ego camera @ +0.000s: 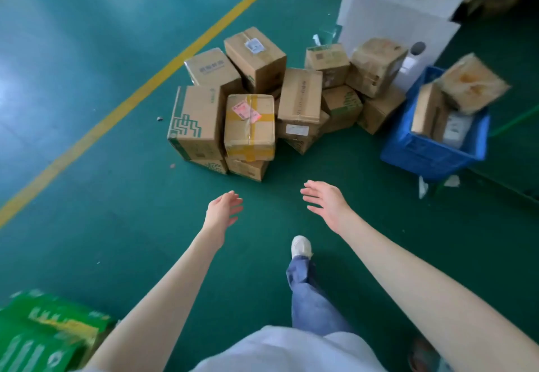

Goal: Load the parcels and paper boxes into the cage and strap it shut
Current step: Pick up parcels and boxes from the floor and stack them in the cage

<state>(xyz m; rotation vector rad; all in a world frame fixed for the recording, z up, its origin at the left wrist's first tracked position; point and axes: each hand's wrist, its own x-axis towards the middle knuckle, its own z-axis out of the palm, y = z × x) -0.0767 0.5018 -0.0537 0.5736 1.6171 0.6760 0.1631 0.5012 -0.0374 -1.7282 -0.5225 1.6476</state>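
Several brown cardboard parcels lie heaped on the green floor ahead. Nearest me are a box with yellow tape and a pink label (249, 126) and a box with green print (194, 122) to its left. Behind them sit a box with a white label (255, 57) and a long plain box (300, 95). My left hand (223, 209) and my right hand (326, 201) reach forward over bare floor, short of the heap, fingers spread and holding nothing. No cage is in view.
A blue plastic crate (431, 152) at the right holds more parcels. A white pillar or cabinet (393, 15) stands behind the heap. A yellow floor line (140, 91) runs diagonally at the left. A green printed carton (43, 333) sits at bottom left. My shoe (301, 246) steps forward.
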